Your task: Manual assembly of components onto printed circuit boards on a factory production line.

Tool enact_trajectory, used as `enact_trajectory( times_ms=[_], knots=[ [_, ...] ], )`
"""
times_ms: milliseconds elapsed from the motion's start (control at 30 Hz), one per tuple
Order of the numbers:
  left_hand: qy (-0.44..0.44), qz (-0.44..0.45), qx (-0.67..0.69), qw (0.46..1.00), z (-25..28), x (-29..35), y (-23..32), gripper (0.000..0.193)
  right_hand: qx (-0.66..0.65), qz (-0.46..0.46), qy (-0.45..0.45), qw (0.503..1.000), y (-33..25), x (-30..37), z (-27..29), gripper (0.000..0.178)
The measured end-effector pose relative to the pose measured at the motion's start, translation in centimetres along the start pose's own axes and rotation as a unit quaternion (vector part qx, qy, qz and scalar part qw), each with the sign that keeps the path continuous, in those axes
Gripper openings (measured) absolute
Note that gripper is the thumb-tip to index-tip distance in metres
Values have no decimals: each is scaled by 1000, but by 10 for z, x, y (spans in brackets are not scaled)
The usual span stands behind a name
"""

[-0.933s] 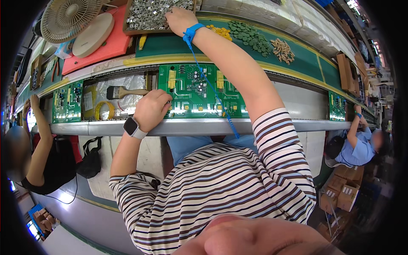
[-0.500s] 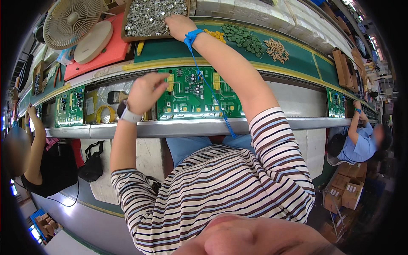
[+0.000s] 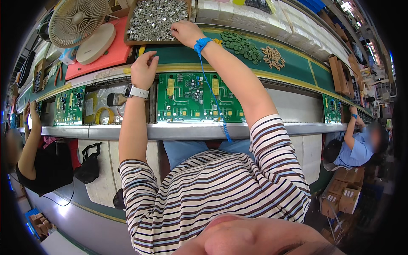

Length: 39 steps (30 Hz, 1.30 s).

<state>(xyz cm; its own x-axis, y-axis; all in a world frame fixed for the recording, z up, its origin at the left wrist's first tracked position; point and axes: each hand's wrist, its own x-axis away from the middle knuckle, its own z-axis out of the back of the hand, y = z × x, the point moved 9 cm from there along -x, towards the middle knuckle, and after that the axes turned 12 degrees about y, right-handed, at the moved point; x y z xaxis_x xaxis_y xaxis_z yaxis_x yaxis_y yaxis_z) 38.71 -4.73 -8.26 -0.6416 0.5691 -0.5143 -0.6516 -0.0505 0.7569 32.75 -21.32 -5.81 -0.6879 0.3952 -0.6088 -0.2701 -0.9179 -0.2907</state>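
My right hand [image 3: 187, 33] is over the near right corner of a shallow carton [image 3: 127, 32] full of small metal parts [image 3: 158, 19]. Its fingers are closed together, and whatever they hold is hidden. A blue wrist strap [image 3: 202, 44] with a coiled cord circles that wrist. To the left, my left hand [image 3: 143, 69] is raised over the line's far rail, thumb and fingers apart with nothing visible in them. Between my forearms, two green circuit boards [image 3: 182, 100] [image 3: 229, 104] lie side by side on the line, carrying yellow parts; the cord crosses in front of them.
Piles of green discs [image 3: 241, 46] and tan parts [image 3: 273, 58] lie on the green bench beyond the rail. A fan [image 3: 77, 21] stands at the far left by a red foam sheet [image 3: 98, 53]. A brush [image 3: 115, 99] and tape roll [image 3: 104, 115] lie left of the boards. Co-workers sit at both sides.
My left hand has moved away from the board's left edge, farther forward over the rail. My right hand has drawn back slightly toward the carton's near right corner.
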Motion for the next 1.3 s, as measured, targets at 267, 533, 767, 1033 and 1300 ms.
enact_trajectory(
  times_ms=[267,533,767,1033,1300],
  knots=[
    [-11,-14,-18,1000,3,4,-1,21,-106,63,-8,992,-47,40,60,16],
    [-52,-33,-7,998,-11,7,10,22,-80,53,-154,983,-74,201,123,17],
    [-56,-21,-21,998,-13,11,-2,21,-72,24,-121,990,-69,222,124,10],
    [-41,-33,-44,998,-16,9,6,21,-33,93,-95,991,-65,227,131,13],
    [-150,-246,-32,957,-104,40,118,14,202,-59,40,977,83,175,185,12]
  ],
)
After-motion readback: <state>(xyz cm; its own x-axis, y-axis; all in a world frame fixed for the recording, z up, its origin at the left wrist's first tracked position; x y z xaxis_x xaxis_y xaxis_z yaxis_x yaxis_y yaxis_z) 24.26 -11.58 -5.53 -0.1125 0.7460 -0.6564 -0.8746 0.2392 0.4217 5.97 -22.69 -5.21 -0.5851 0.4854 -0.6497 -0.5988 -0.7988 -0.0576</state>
